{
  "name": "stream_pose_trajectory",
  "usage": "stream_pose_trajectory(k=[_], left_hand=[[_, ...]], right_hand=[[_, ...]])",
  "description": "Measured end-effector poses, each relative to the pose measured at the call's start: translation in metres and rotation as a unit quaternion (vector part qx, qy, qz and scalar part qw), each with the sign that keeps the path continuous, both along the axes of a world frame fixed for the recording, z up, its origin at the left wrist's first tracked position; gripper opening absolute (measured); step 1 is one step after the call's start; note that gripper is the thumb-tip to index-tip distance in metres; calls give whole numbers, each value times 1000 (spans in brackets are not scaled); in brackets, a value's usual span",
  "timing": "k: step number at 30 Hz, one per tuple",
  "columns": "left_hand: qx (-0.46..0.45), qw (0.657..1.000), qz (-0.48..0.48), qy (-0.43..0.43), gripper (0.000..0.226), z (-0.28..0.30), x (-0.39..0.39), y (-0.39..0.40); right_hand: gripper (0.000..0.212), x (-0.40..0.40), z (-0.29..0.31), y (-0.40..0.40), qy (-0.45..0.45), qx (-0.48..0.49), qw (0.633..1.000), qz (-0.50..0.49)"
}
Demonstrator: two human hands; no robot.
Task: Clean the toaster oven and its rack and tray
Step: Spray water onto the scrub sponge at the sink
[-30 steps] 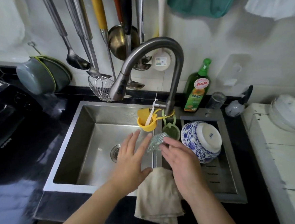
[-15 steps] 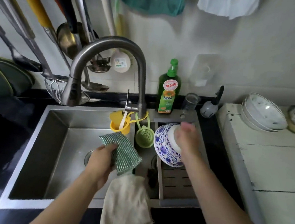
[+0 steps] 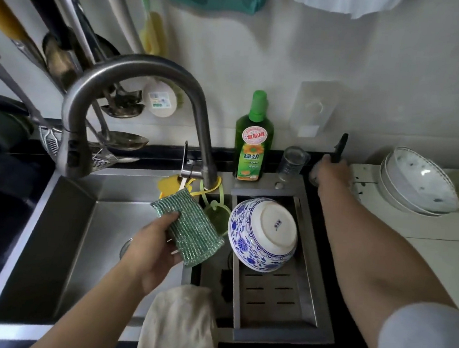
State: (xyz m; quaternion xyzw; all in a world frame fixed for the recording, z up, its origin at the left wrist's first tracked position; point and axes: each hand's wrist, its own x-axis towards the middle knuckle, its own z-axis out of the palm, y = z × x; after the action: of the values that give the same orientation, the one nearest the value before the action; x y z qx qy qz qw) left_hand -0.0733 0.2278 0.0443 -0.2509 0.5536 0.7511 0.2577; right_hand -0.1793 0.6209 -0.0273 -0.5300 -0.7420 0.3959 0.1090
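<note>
At the back edge of the bench, behind the sink's [image 3: 40, 230] right basin, the right hand [image 3: 331, 172] is curled around the small spray bottle [image 3: 339, 148], which stands upright beside the clear cup. The left hand [image 3: 151, 247] grips the green scrubbing pad [image 3: 191, 225] over the left basin, well apart, so the spray has to come leftward. No toaster oven, rack or tray in view.

Left hand [image 3: 150, 252] holding green scouring pad [image 3: 188, 227] over sink [image 3: 61, 232], right hand [image 3: 332, 173] on spray bottle [image 3: 339, 149]
</note>
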Motion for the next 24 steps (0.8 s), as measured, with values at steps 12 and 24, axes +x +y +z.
stream_pose_trajectory(k=[12,24], left_hand=[[6,997,81,-18,32,-19,26,-80],[-5,989,146,13,30,-30,45,-263]], right_hand=[[29,100,64,-152,293,218,922,131],[18,167,75,-420,219,-91,856,459]])
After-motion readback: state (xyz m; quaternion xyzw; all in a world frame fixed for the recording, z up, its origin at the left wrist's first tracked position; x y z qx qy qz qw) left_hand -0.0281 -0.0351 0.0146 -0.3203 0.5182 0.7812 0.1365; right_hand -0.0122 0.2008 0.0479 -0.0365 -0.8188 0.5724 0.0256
